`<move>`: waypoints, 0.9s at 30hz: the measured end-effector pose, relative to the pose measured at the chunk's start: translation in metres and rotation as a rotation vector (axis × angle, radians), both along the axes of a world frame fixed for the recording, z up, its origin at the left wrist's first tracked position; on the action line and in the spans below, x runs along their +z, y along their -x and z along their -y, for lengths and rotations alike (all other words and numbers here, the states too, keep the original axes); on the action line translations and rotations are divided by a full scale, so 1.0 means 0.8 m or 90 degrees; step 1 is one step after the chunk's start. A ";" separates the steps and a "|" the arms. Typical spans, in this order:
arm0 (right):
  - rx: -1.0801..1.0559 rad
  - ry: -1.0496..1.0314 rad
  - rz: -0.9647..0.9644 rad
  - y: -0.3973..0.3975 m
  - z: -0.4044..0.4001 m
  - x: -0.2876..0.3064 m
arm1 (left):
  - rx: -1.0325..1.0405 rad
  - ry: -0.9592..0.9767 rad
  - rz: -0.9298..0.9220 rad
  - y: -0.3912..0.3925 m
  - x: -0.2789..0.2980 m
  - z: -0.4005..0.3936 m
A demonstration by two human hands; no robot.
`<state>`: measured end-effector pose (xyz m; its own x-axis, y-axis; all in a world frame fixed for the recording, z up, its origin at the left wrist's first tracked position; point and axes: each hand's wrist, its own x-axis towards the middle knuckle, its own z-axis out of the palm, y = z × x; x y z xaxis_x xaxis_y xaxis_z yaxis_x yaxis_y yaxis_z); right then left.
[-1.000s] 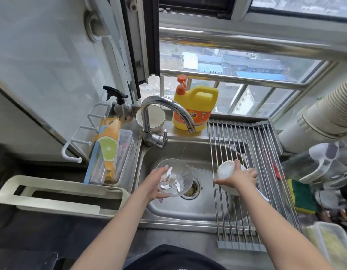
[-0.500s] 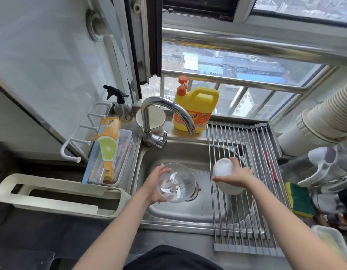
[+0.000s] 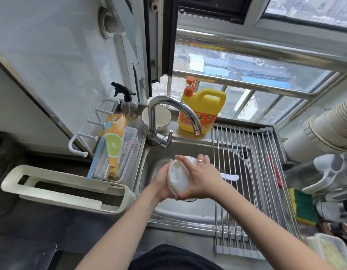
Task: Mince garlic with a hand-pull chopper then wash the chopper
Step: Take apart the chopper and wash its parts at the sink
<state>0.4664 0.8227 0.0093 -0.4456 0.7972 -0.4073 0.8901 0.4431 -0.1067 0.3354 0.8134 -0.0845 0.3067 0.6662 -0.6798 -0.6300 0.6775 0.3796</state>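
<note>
Both hands meet over the stainless steel sink basin (image 3: 188,213), holding the chopper between them. The white round plastic chopper lid (image 3: 177,177) sits tilted, its flat face turned up toward the viewer, pressed against what looks like the clear bowl behind it; the bowl is mostly hidden, only a pale rim shows at the far edge. Left hand (image 3: 161,182) cups the lid's left side from below, fingers curled round it. Right hand (image 3: 201,177) wraps over the right side, fingers curled on the far edge, thumb at the near edge; a ring sits on one finger.

A white strip, likely the pull handle (image 3: 230,176), sticks out to the right of the right hand, lying over the roll-up metal-rod drying rack (image 3: 252,172) that covers the sink's right part. The curved chrome tap (image 3: 174,114) stands at the far side, spout above the hands, no water visible. Yellow detergent jug with orange pump (image 3: 203,110) stands behind the tap, a white bowl (image 3: 162,117) just left of it. Black-topped spray bottle (image 3: 127,104) is further left. Orange box with a lime picture (image 3: 113,145) lies in a clear tray left of the sink. Green-yellow sponge (image 3: 303,207) lies to the right of the rack.
</note>
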 end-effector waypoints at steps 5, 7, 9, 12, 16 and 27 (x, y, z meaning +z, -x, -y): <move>0.001 -0.009 -0.010 0.004 -0.004 0.004 | 0.032 -0.024 -0.002 0.013 -0.009 0.010; -0.030 0.017 -0.061 0.004 -0.009 0.010 | 0.052 -0.023 0.021 0.016 -0.012 0.016; -0.067 0.056 -0.126 0.003 -0.015 0.016 | 0.092 -0.030 0.077 0.013 -0.013 0.015; -0.060 0.071 -0.155 0.003 -0.014 0.019 | 0.070 -0.040 0.100 0.004 0.002 0.013; -0.008 0.061 -0.131 0.002 -0.015 0.022 | 0.053 -0.026 0.160 0.006 0.008 0.013; 0.283 0.096 -0.011 -0.003 -0.017 0.038 | -0.286 0.079 0.048 0.026 0.009 0.012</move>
